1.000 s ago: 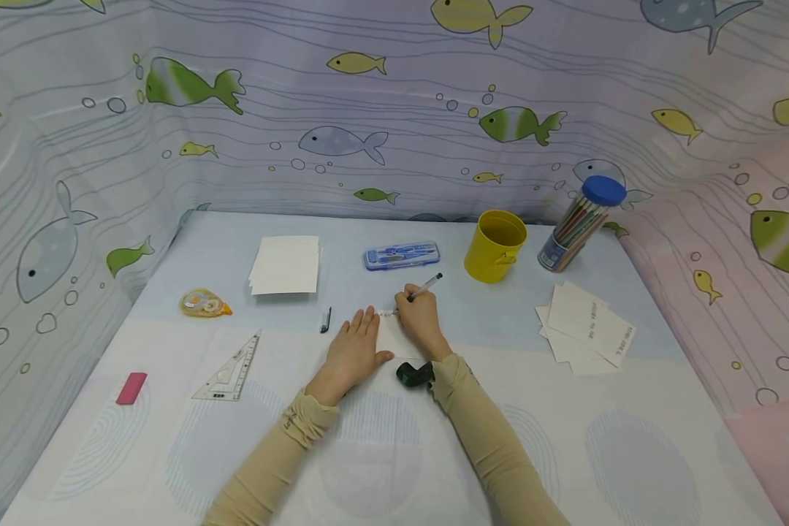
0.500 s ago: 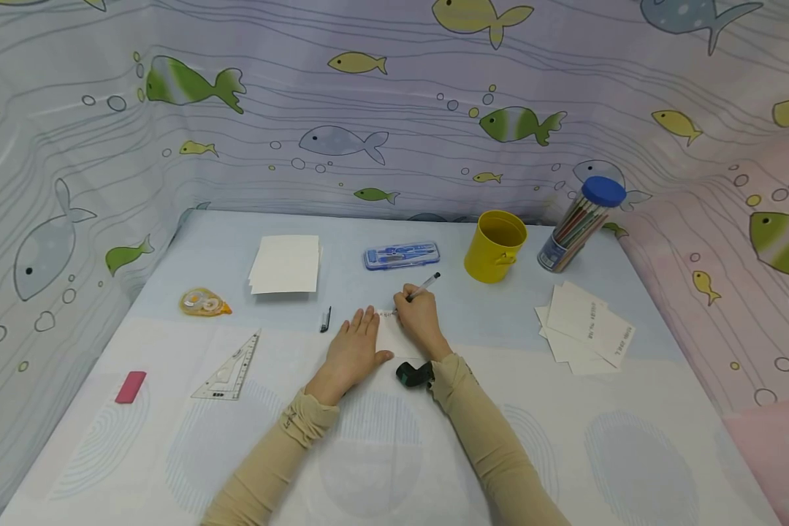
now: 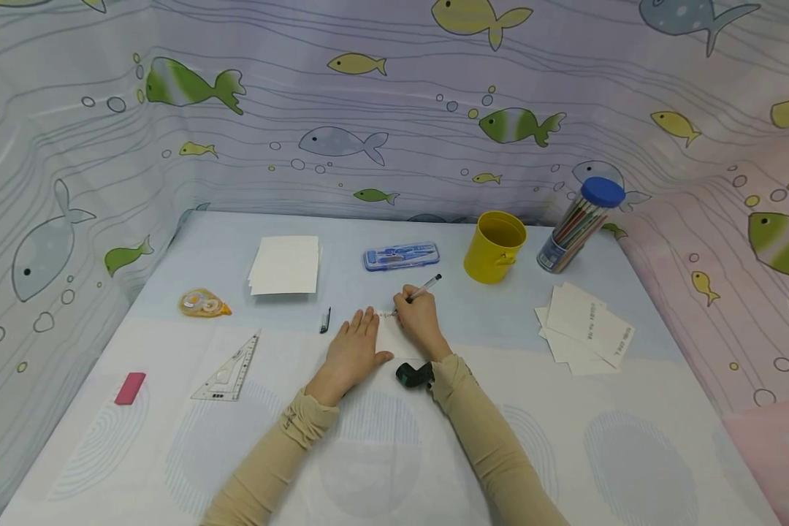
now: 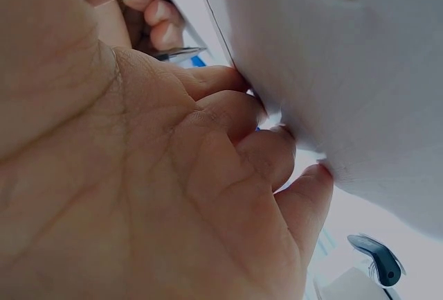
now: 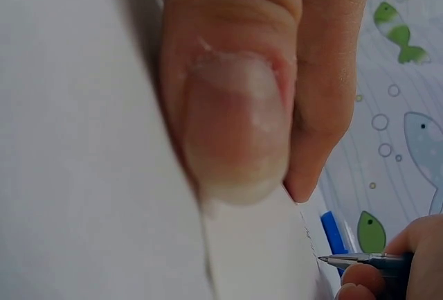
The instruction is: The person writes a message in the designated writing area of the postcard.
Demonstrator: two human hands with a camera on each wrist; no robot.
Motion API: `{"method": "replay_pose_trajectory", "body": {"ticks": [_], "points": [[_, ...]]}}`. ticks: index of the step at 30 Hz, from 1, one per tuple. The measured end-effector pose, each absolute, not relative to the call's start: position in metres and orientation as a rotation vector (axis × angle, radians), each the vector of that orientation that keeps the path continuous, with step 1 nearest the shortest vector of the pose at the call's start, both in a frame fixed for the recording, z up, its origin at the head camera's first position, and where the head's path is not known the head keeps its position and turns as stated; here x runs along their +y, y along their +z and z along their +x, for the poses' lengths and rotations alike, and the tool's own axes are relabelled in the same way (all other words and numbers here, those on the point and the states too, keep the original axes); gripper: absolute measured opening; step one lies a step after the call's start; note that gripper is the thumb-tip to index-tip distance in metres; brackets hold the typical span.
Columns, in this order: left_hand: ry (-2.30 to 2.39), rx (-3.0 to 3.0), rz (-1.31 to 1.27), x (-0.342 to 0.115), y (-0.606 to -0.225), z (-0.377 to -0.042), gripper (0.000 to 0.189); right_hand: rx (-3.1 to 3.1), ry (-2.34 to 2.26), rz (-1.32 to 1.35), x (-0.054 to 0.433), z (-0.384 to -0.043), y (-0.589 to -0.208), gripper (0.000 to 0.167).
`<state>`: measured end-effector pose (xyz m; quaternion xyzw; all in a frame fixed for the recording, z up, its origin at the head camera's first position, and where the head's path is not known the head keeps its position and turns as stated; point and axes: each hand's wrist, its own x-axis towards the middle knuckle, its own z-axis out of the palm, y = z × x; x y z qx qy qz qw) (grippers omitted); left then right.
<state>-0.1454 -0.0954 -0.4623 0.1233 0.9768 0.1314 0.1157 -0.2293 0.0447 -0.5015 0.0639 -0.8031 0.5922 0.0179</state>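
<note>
My left hand (image 3: 352, 351) lies flat, palm down, its fingers and thumb along the left side of a small white card (image 3: 396, 339). In the right wrist view the left thumb (image 5: 239, 127) rests on that card. My right hand (image 3: 422, 320) pinches a clear-barrelled pen (image 3: 426, 285) with its metal tip down at a line of small handwriting along the card's far edge. The pen (image 5: 387, 262) also shows in the right wrist view, tip close to the writing. Left of the left hand lies a dark pen cap (image 3: 325, 320).
Blank cards (image 3: 286, 264), a blue compass case (image 3: 401, 256), a yellow bucket (image 3: 495, 247) and a blue-lidded pencil jar (image 3: 580, 225) stand behind. Written cards (image 3: 585, 329) lie right. Correction tape (image 3: 204, 302), a set square (image 3: 229, 371) and a pink eraser (image 3: 130, 389) lie left.
The pen's upper end has swayed slightly as the right hand makes small movements at the line of writing. My left hand has stayed in place.
</note>
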Motion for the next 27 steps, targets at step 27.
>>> {"method": "replay_pose_trajectory", "body": {"ticks": [27], "points": [[0.376,2.881,0.371,-0.0941,-0.4611,-0.1432,0.081,-2.525,1.822,0.215,0.0457,-0.2298,-0.5006,0.035]]}}
